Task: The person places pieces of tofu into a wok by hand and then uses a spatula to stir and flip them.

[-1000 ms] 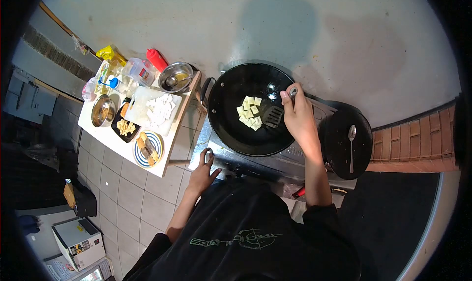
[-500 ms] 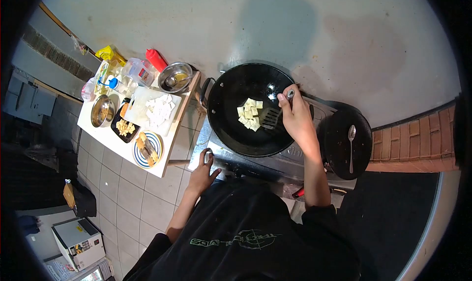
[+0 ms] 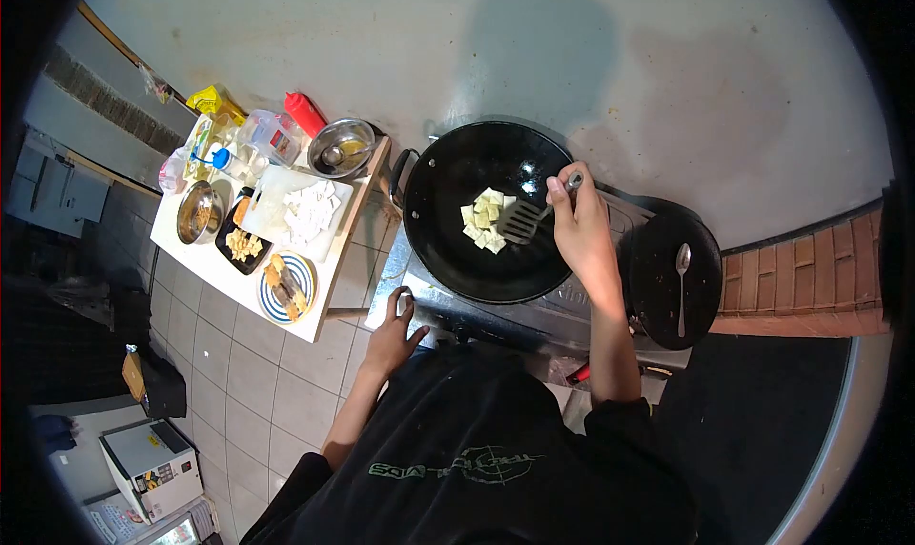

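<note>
A black wok (image 3: 457, 268) sits on the metal stove (image 3: 477, 314), with pale cubes (image 3: 484, 219) bunched near its middle. My right hand (image 3: 579, 223) grips the handle of a slotted spatula (image 3: 521, 221) at the wok's right side. The spatula's head lies against the right edge of the cubes. Below and left of the wok, my left hand (image 3: 393, 343) is empty at the stove's front left edge, its fingers apart.
Right of the wok, a dark round pan (image 3: 658, 268) bears a spoon (image 3: 682, 287). On the left, a table (image 3: 319, 307) holds a cutting board (image 3: 272, 206) with white pieces, metal bowls, a striped plate (image 3: 303, 270), a red bottle (image 3: 305, 114) and a black tray (image 3: 227, 228).
My right hand has shifted slightly right, and the spatula's head has moved up and left against the cubes. My left hand has hardly moved.
</note>
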Motion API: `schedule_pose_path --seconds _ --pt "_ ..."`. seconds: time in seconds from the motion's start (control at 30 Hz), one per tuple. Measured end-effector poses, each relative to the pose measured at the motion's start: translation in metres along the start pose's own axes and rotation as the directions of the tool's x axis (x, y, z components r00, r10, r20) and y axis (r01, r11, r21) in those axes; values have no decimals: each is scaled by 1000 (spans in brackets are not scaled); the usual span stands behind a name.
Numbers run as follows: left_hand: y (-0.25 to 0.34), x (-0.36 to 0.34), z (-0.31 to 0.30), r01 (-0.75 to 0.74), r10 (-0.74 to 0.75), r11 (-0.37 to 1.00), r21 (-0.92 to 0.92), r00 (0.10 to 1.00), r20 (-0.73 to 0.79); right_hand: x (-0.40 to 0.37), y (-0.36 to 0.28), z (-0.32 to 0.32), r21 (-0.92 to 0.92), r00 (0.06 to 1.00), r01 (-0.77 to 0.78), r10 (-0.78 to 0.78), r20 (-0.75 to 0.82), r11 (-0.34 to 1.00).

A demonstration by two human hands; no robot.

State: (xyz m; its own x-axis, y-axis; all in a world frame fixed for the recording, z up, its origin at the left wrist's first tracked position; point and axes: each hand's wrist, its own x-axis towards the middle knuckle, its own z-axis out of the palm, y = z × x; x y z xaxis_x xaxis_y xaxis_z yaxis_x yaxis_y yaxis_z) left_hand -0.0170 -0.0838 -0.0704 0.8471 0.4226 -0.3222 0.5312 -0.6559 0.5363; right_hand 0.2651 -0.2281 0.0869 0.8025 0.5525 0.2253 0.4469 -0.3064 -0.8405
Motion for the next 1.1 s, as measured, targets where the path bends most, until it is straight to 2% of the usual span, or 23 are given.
schedule_pose_path --seconds 0.03,0.1,0.23,0.3,0.33,0.4,0.5,0.53,0.6,0.73,0.8,0.83,0.93,1.0,1.03,1.1 --pt "-1 0 1 -16 16 1000 -10 1000 -8 0 -2 -1 0 1000 0 0 0 1000" --pt "-1 1 1 -35 35 999 -19 999 -17 -1 -6 -2 -154 999 -21 27 39 988" --pt "1 1 0 0 0 1000 -12 1000 -3 1 3 1 -94 998 10 -4 64 995" --pt "0 0 1 -5 5 1000 -11 1000 -7 0 1 0 21 1000 -20 19 17 1000" --pt "0 0 1 -13 13 1000 -10 1000 -12 0 1 0 22 1000 -21 20 18 1000" --pt "0 1 1 -25 25 1000 -10 1000 -18 0 1 -2 -102 1000 1 0 8 995" --pt "2 1 0 -4 4 1000 -15 1000 -6 2 5 0 -143 999 -5 11 46 990" --pt "2 1 0 -5 5 1000 -16 1000 -8 2 5 0 -143 999 -4 10 46 990" --pt "0 1 0 -6 5 1000 -17 1000 -10 3 5 -1 -17 999 -19 20 45 1000" --pt "-3 0 3 -14 14 1000 -14 1000 -17 1 -2 -4 4 999 -35 35 6 999" --pt "-3 1 3 -16 16 1000 -13 1000 -18 1 -2 -5 -174 999 5 2 42 985" --pt "-2 1 3 -14 14 1000 -11 1000 -15 2 0 -4 -174 999 6 1 42 985" --pt "-1 1 2 -9 9 1000 -4 1000 -13 3 6 -1 -107 998 24 -18 55 994" --pt "-1 0 1 -5 5 1000 0 1000 -12 3 3 -1 28 1000 -11 10 14 1000" --pt "-1 0 1 -1 1 1000 -2 1000 -7 2 1 -3 28 1000 -12 11 15 1000" --pt "0 0 1 0 0 1000 -4 1000 -4 2 -4 -6 -107 998 -43 48 39 993"
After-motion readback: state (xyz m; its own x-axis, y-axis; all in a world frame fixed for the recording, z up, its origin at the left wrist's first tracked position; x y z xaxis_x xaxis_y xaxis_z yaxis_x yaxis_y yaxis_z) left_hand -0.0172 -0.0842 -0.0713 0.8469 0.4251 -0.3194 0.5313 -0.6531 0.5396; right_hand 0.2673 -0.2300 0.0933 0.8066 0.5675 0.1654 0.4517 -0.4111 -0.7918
